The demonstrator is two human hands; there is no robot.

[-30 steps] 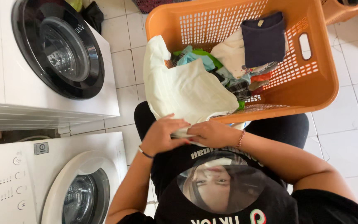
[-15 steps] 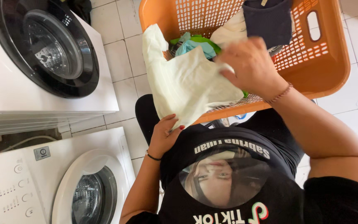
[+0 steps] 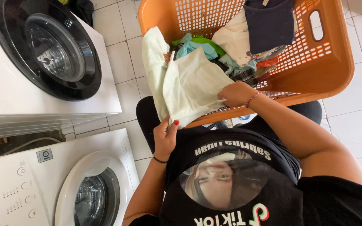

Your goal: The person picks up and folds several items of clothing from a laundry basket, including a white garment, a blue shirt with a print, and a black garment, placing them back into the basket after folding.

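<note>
Your left hand pinches the pale cloth's lower edge; your right hand grips its side. It looks light, limp, easily bunched: hold the edges.

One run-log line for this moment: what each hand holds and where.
left hand: grips pale cloth at lower edge | right hand: pinches cloth's side | cloth: draped over orange laundry basket rim | washing machines: beside

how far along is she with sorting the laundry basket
Early on. Done: nothing shows as loaded; the upper washer's drum looks empty. In hand: left hand and right hand grip a pale cloth lifted over the orange basket. Left: mixed clothes fill the basket.
</note>
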